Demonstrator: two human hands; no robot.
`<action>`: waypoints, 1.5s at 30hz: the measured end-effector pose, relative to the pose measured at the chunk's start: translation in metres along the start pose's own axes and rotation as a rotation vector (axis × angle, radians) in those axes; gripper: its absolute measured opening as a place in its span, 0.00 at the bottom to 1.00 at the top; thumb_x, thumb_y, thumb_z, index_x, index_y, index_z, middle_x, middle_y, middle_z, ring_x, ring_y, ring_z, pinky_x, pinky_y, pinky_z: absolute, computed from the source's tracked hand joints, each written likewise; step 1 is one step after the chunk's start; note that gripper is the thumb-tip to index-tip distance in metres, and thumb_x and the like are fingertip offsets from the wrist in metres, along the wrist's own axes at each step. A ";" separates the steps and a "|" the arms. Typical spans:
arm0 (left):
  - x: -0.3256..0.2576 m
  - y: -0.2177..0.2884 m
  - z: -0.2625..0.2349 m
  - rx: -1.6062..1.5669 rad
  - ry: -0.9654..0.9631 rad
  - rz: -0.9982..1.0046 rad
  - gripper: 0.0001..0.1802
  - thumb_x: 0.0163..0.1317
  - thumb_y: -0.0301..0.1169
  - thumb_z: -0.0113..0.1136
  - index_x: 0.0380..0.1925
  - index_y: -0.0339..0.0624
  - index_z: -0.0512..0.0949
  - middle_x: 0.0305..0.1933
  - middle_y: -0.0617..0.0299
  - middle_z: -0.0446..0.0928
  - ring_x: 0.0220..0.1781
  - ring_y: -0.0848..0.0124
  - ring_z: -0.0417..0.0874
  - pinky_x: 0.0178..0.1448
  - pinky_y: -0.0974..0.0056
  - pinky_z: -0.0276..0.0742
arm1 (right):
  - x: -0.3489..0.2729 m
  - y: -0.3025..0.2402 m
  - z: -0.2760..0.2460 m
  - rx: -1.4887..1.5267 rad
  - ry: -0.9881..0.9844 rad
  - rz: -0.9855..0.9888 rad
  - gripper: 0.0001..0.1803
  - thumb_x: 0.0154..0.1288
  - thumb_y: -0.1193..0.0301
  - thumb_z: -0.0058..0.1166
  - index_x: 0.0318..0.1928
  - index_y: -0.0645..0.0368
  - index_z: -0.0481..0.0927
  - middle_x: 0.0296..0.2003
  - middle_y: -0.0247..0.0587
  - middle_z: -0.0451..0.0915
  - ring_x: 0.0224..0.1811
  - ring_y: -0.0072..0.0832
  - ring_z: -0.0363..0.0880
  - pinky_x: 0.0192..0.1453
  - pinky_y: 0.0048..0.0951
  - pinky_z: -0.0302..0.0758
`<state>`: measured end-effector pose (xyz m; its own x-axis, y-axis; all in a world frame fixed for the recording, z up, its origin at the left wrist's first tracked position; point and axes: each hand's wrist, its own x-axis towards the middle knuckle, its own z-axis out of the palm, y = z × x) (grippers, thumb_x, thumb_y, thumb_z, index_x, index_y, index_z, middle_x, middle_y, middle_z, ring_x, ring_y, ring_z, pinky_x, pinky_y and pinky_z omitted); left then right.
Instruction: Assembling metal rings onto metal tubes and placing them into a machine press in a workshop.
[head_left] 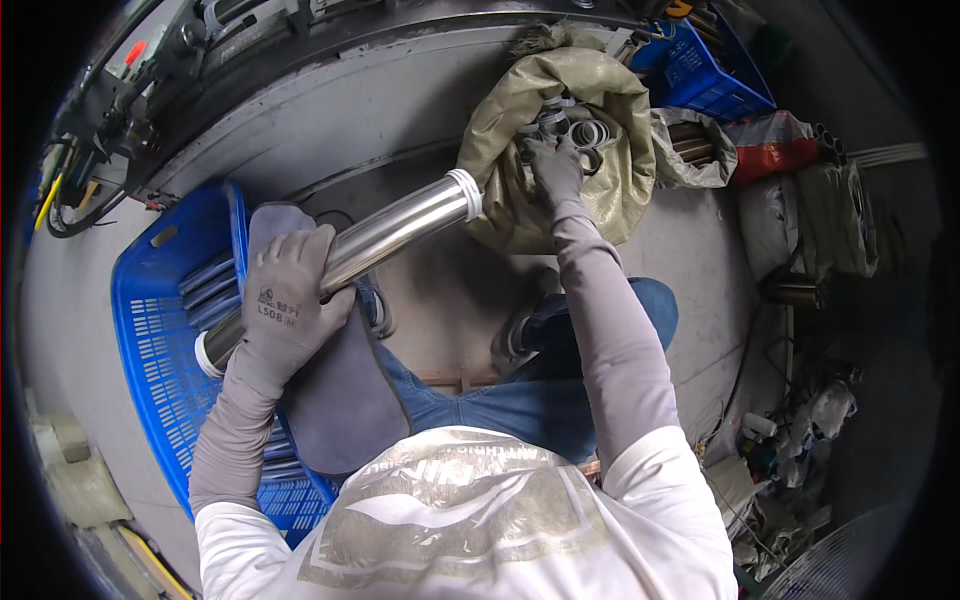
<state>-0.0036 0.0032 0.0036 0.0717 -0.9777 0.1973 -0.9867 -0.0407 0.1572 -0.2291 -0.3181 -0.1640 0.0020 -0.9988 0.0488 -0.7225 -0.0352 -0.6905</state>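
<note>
My left hand (290, 300), in a grey glove, is closed around a shiny metal tube (390, 235). The tube slants from lower left to upper right, with a white ring (466, 195) round its far end and another white ring (208, 355) at its near end. A grey pad (345, 400) lies under that hand. My right hand (556, 170), gloved too, reaches into an open woven sack (620, 200). Its fingers bend down among loose rings (588, 135) and dark pieces; their tips are hidden, and what they grip cannot be made out.
On my left stands a blue plastic crate (165, 360) with metal tubes in it. Another blue crate (700, 70) and smaller sacks of tubes (695, 150) stand at the far right. Machinery (190, 50) runs along the back left. Scrap and plastic (810, 430) lie at right.
</note>
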 end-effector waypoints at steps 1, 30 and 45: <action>0.005 0.005 0.000 -0.006 0.004 0.014 0.36 0.46 0.36 0.74 0.58 0.39 0.75 0.48 0.49 0.80 0.52 0.51 0.80 0.59 0.50 0.74 | 0.013 0.019 0.012 -0.009 0.017 -0.003 0.37 0.59 0.48 0.65 0.58 0.67 0.82 0.56 0.66 0.83 0.63 0.57 0.80 0.66 0.49 0.75; 0.213 -0.061 -0.046 0.418 0.511 0.137 0.31 0.61 0.33 0.68 0.64 0.45 0.73 0.59 0.50 0.79 0.60 0.50 0.80 0.65 0.50 0.74 | -0.068 0.009 -0.097 1.212 -0.285 0.157 0.30 0.83 0.48 0.42 0.67 0.58 0.74 0.47 0.51 0.85 0.37 0.35 0.85 0.37 0.30 0.84; 0.363 -0.208 -0.017 0.640 0.416 -0.024 0.31 0.65 0.38 0.64 0.67 0.46 0.72 0.59 0.49 0.81 0.63 0.50 0.81 0.67 0.50 0.76 | -0.082 -0.037 -0.117 0.721 -0.501 -0.250 0.23 0.83 0.65 0.43 0.71 0.61 0.71 0.50 0.47 0.84 0.38 0.25 0.85 0.43 0.24 0.85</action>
<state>0.2297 -0.3402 0.0588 0.0183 -0.8220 0.5692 -0.8672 -0.2964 -0.4002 -0.2839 -0.2305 -0.0579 0.5217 -0.8513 0.0549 -0.0535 -0.0968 -0.9939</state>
